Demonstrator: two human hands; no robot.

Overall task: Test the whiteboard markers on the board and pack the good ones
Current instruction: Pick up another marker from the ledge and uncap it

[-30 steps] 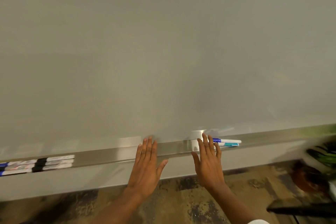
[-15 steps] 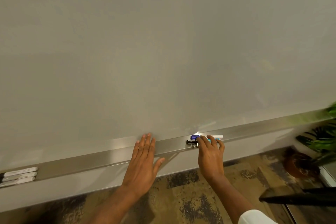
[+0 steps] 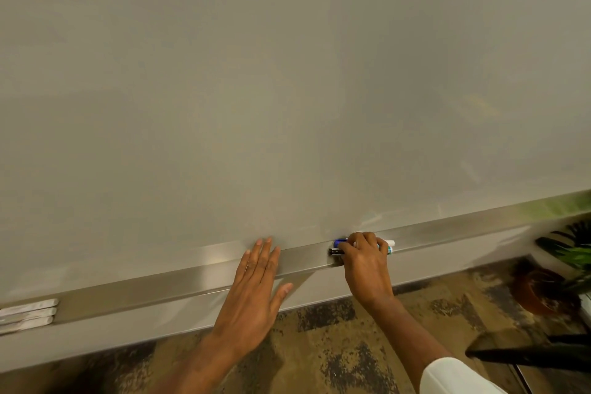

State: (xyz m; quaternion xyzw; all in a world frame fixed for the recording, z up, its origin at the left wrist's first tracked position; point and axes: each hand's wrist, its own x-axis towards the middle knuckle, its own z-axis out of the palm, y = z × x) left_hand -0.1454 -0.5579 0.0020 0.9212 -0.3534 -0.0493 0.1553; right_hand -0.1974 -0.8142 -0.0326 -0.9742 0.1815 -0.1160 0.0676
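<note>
A large blank whiteboard fills most of the view, with a long metal tray along its bottom edge. My right hand curls over a small bunch of markers lying on the tray; blue and black caps stick out to the left of my fingers and white barrel ends to the right. My left hand is flat with straight fingers, its fingertips reaching the tray left of the markers. Three more white markers lie side by side on the tray at the far left edge.
Below the board is a mottled brown and black carpet. A potted green plant stands at the right edge. A dark flat object, maybe a chair part, juts in at the lower right.
My right hand went from flat beside the markers to curled over them on the tray. The view shifted right, so the left markers slid toward the frame edge. My left hand stayed flat.
</note>
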